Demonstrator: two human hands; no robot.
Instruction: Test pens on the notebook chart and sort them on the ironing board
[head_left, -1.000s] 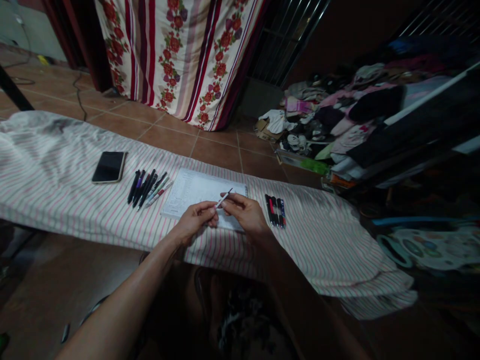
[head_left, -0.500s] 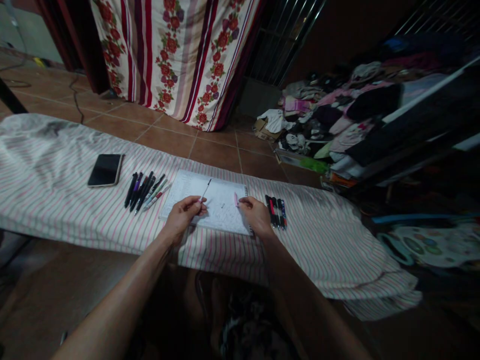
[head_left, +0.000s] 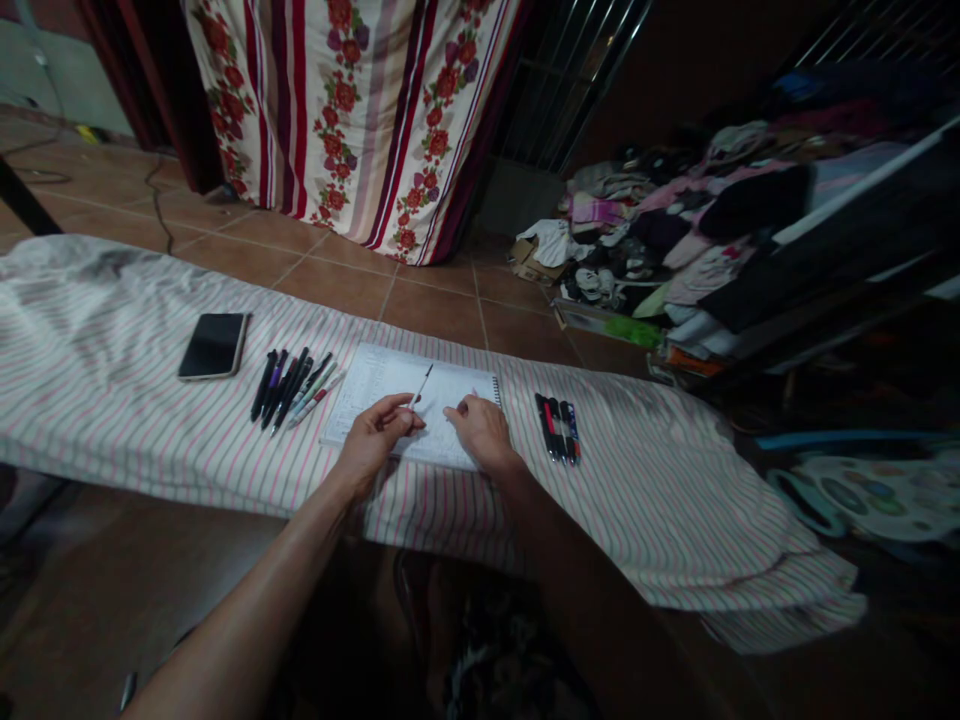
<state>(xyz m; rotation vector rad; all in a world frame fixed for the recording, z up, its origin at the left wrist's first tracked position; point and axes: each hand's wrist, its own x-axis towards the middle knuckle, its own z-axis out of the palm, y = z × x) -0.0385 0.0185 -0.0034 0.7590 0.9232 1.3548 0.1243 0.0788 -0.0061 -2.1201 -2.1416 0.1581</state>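
Note:
My left hand (head_left: 379, 432) is closed around a thin pen refill (head_left: 422, 385), pale with a dark upper end, which tilts up to the right over the notebook. My right hand (head_left: 482, 430) is low over the notebook's right half, thumb and forefinger pinched together. Whatever those fingertips hold, if anything, is too small to make out. Just beyond them a pink pen part (head_left: 474, 392) shows faintly, partly hidden by the hand. Under both hands lies the spiral notebook (head_left: 367, 375), its pages covered in writing and its coil on the right.
Several pens (head_left: 281, 390) lie in a group left of the notebook, with a dark-screened tablet or phone (head_left: 214, 346) farther left. Another row of pens (head_left: 557, 428) sits to the right. A striped cloth (head_left: 645, 480) covers the bench. Piled clothes (head_left: 675, 220) stand behind at right.
My right hand has moved left over the page and no longer visibly holds the pink pen part upright. My left hand, still gripping the refill, has shifted slightly right.

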